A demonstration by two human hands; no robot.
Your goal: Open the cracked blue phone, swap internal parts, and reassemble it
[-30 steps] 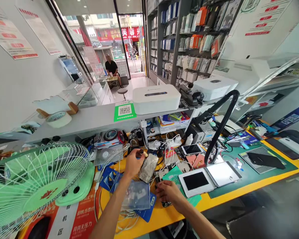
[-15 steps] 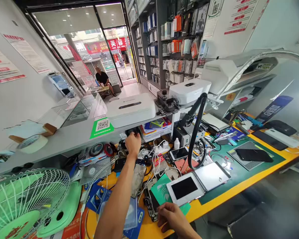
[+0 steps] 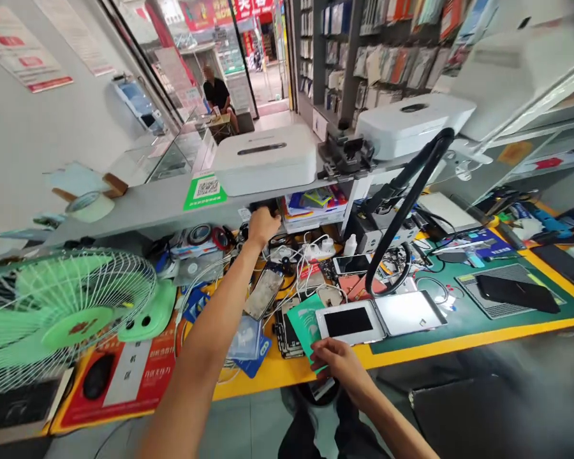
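Note:
My left hand (image 3: 264, 224) reaches under the raised shelf, its fingers curled at a dark object that they mostly hide. Over the desk's front edge, my right hand (image 3: 337, 360) has its thumb and fingers drawn together beside the lower corner of a green sheet (image 3: 306, 320). Whether it pinches the sheet or something small, I cannot tell. Right behind that hand lies a white-framed panel with a dark screen (image 3: 347, 321), joined to a silver cover (image 3: 409, 311). A worn phone-sized plate (image 3: 264, 292) lies below my left forearm, next to opened phone parts (image 3: 287, 335).
A green fan (image 3: 81, 319) stands at the left. White boxes (image 3: 268, 156) and a black clamp device (image 3: 345, 153) sit on the shelf. A black bent arm (image 3: 402, 217) rises over the desk. White cables (image 3: 306, 258) tangle mid-desk. A black phone (image 3: 516, 293) lies on the green mat.
The view has tilted down and shifted, showing more floor and the desk's front edge. My left hand stays under the shelf; my right hand stays near the green sheet with fingers closer together.

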